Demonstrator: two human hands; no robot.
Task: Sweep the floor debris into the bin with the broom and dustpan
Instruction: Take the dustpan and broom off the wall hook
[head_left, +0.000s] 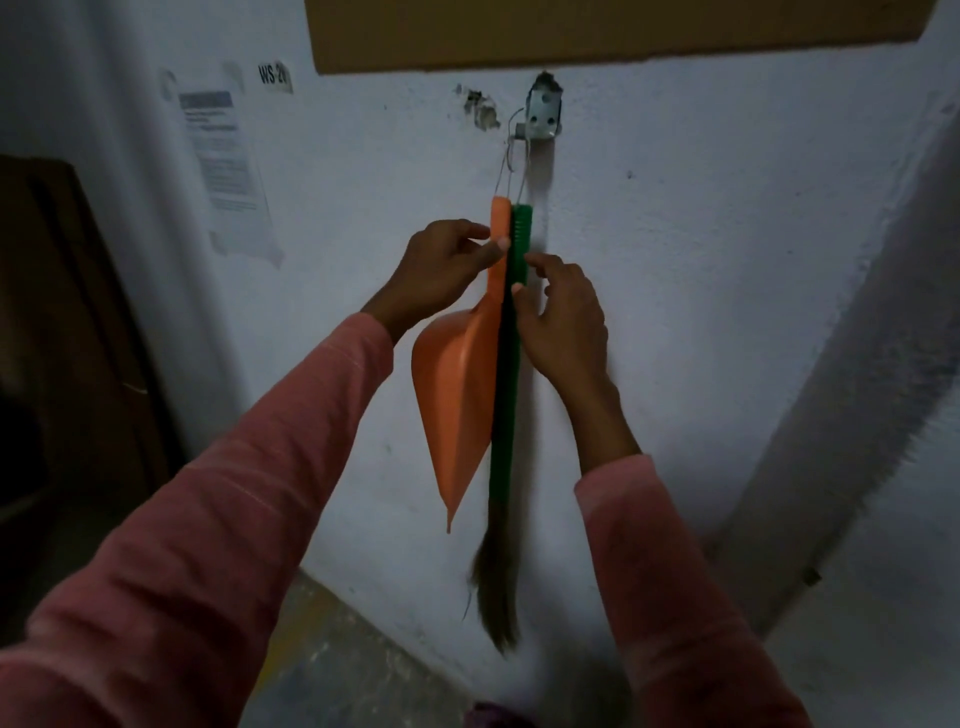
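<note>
The broom (504, 395) hung upright against the white wall (727, 260), its green handle uppermost and its brownish bristles (496, 587) trailing down to just above the floor (337, 649); the orange dustpan (457, 384) hung touching the broom's left side, handle up and pan narrowing to a point below; both were suspended by thin wire loops (511, 161) from a metal bracket (543, 117) fixed to the wall, with patches of chipped plaster just beside it. The left hand (441, 270) pinched the dustpan's handle near its top, thumb on the front face and the fingers curled in from the left; the right hand (563, 322) held the broom's handle a little lower, thumb laid on the green shaft and forefinger hooked round its right edge, the other fingers loosely bent behind it, so both hands were narrowed onto what they held. Both arms reached forward in pink sleeves (208, 519).

Farther out, a printed paper notice (226, 166) was stuck to the wall at the left, its text too blurred to read; above and to the right of it sat a small label (274, 77) reading "WS 2" and a cut-off character; a brown cardboard panel (623, 31) covered the wall along the top edge; a dark brown board (78, 312) stood at the far left; a pale grey raised band (831, 389) ran slantwise down the wall at the right. The floor was grey and speckled where it met the wall; the whole scene was dim.
</note>
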